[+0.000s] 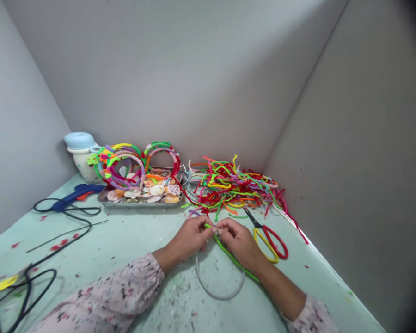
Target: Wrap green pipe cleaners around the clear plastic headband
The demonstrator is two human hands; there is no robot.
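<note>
My left hand (194, 233) and my right hand (237, 240) meet fingertip to fingertip above the table, both closed in a pinch. Between them is a bright green pipe cleaner (223, 247); its short end shows at my left fingertips and its long tail runs under my right wrist. A thin grey hoop (217, 297) hangs below the hands, its top hidden behind the fingers. Just right of my right hand lie scissors (267, 236) with one red and one yellow handle loop, blades pointing up and left.
A tangled heap of coloured pipe cleaners (229, 185) lies behind my hands. Left of it, a metal tray (142, 204) holds seashells (156, 189) and finished-looking colourful hoops (126, 171). Farther left are a blue glue gun (72, 195), a black cord (86, 226) and a blue-lidded jar (81, 157).
</note>
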